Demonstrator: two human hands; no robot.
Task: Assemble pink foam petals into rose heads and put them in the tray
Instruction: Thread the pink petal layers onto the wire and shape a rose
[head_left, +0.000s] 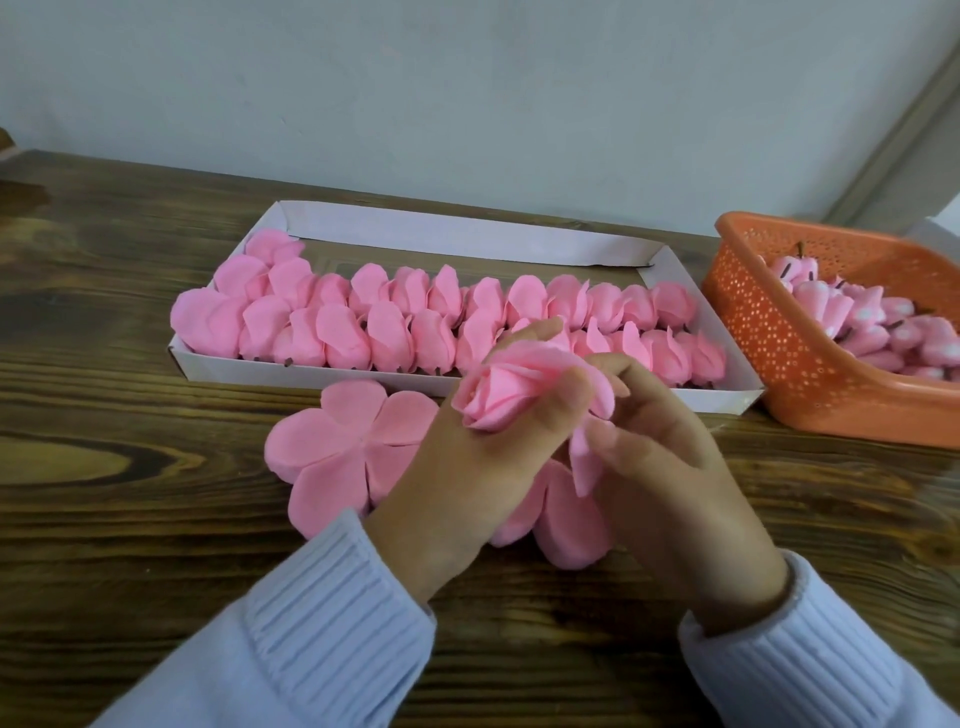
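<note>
Your left hand (467, 467) curls round a half-wrapped pink foam rose head (498, 397), thumb and fingers closed on its base so the bud tips up and away from you. Your right hand (670, 467) pinches a loose outer petal (587, 457) that hangs from the same flower, just below the bud. Both hands hover low over the middle of a dark wood-grain surface (130, 519), with pale blue ribbed sleeves (322, 613) at the wrists.

Judged from this, you are midway through wrapping: the inner petals look closed, the outer layer does not. The next move likely calls for drawing that hanging petal up and snug round the bud without creasing the soft foam, while your left-hand grip keeps the core from springing open.

Beneath and left of your hands lie flat pink five-lobed foam petal sheets (337, 447), partly hidden by your wrists. Just beyond them sits a shallow white cardboard tray (467, 234), where finished pink rose heads (395, 332) stand packed in rows along its near side; a strip along the far wall remains free for this one. To the right, touching or nearly touching the tray's corner, an orange perforated plastic basket (789, 358) holds pink buds (852, 317) on dark stems.

No brand, label or legible writing appears on the tray, the basket or the pale wall (467, 104) behind.
</note>
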